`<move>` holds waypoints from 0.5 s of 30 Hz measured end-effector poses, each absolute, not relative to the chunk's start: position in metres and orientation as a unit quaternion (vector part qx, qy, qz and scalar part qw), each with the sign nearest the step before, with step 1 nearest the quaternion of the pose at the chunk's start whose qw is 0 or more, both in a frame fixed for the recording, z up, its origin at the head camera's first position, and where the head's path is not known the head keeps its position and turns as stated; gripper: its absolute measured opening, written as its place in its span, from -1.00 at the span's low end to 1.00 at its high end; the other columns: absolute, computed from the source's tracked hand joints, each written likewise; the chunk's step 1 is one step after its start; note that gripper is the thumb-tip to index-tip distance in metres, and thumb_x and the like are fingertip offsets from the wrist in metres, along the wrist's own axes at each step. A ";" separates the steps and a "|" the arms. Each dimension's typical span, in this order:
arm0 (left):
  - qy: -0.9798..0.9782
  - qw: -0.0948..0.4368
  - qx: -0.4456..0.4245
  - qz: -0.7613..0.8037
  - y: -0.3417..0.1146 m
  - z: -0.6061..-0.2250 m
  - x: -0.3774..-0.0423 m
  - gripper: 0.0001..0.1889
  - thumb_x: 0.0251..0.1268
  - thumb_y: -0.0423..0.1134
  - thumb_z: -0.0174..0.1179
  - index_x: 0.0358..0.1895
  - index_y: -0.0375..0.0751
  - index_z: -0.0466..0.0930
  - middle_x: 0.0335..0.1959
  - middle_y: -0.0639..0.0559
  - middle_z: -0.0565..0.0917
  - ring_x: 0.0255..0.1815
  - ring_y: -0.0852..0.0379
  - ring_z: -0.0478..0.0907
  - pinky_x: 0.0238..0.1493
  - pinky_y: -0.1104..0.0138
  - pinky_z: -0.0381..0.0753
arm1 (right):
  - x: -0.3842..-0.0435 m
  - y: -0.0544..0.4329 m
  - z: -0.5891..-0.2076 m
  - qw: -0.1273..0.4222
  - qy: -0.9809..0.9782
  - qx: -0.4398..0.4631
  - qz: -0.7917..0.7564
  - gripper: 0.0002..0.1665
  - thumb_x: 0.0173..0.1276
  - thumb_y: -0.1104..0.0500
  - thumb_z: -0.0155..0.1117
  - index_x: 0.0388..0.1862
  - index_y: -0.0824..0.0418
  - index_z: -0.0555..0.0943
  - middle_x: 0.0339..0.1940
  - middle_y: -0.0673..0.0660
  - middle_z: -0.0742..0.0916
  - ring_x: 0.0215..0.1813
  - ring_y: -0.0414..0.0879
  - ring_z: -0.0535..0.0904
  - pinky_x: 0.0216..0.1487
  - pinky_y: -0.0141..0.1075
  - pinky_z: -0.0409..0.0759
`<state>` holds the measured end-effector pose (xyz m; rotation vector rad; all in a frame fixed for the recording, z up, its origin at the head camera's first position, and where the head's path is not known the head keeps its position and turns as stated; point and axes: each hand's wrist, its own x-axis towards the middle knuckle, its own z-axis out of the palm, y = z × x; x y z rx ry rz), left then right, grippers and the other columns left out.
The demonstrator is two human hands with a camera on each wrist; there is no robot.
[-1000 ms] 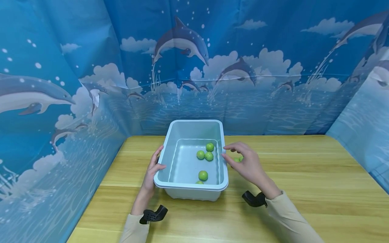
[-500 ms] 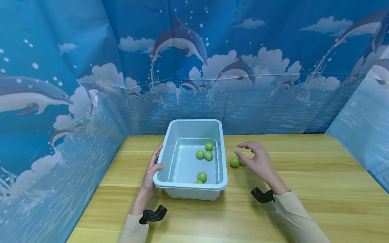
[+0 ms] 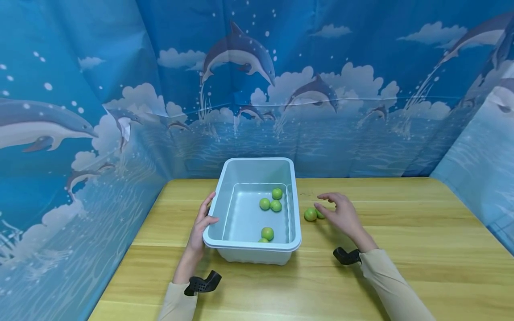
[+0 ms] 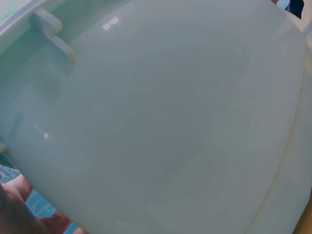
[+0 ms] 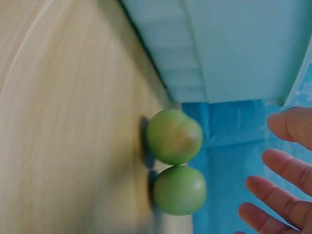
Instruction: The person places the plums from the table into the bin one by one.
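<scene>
A pale blue-green plastic bin (image 3: pixel 250 244) stands on the table, with several round green fruits (image 3: pixel 275 205) inside. My left hand (image 3: pixel 198 229) grips its left rim, thumb over the inner side and fingers outside. In the left wrist view the bin's wall (image 4: pixel 170 117) fills most of the picture. To the right of the bin lie two green fruits side by side, the nearer one (image 3: pixel 310 214) whole in sight, the other (image 3: pixel 320 214) partly behind my right hand (image 3: pixel 341 216). That hand hovers beside them with thumb and fingers apart, holding nothing; the right wrist view shows its fingertips (image 5: pixel 280 161) apart from both fruits (image 5: pixel 174 136).
The wooden table (image 3: pixel 401 249) extends to both sides and toward me. A blue dolphin-print curtain (image 3: pixel 257 98) rises behind its far edge and along the left and right sides.
My right hand has moved right, from the bin's right rim to above the two fruits, uncovering them. The left hand and the bin have stayed in place.
</scene>
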<state>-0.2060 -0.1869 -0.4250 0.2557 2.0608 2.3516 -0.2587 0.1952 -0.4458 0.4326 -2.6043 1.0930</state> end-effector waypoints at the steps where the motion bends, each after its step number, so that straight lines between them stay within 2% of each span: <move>1: 0.657 0.002 0.082 0.749 -0.187 -0.425 -0.206 -0.28 0.23 -0.35 -0.10 0.49 0.10 0.01 0.47 -0.02 -0.04 0.40 -0.10 -0.07 0.25 -0.06 -0.03 | -0.260 0.196 -0.448 0.135 -0.904 0.148 0.378 -0.51 0.34 0.02 0.23 0.07 0.36 0.57 0.03 0.33 0.60 0.07 0.25 0.45 0.00 0.13 0.37; 8: 0.656 0.001 0.084 0.750 -0.187 -0.426 -0.206 -0.29 0.23 -0.36 -0.10 0.49 0.09 0.01 0.47 -0.01 -0.04 0.40 -0.09 -0.08 0.25 -0.06 -0.05 | -0.267 0.201 -0.461 0.100 -0.911 0.156 0.368 -0.50 0.39 0.07 0.17 0.18 0.38 0.50 0.15 0.40 0.53 0.19 0.33 0.37 0.13 0.18 0.27; 15: 0.659 0.002 0.084 0.748 -0.187 -0.426 -0.206 -0.29 0.23 -0.34 -0.10 0.49 0.10 0.02 0.46 -0.01 -0.02 0.40 -0.11 -0.06 0.24 -0.07 -0.01 | -0.270 0.206 -0.472 0.082 -0.912 0.164 0.366 -0.53 0.37 0.17 0.18 0.18 0.39 0.49 0.16 0.43 0.52 0.21 0.36 0.34 0.16 0.20 0.23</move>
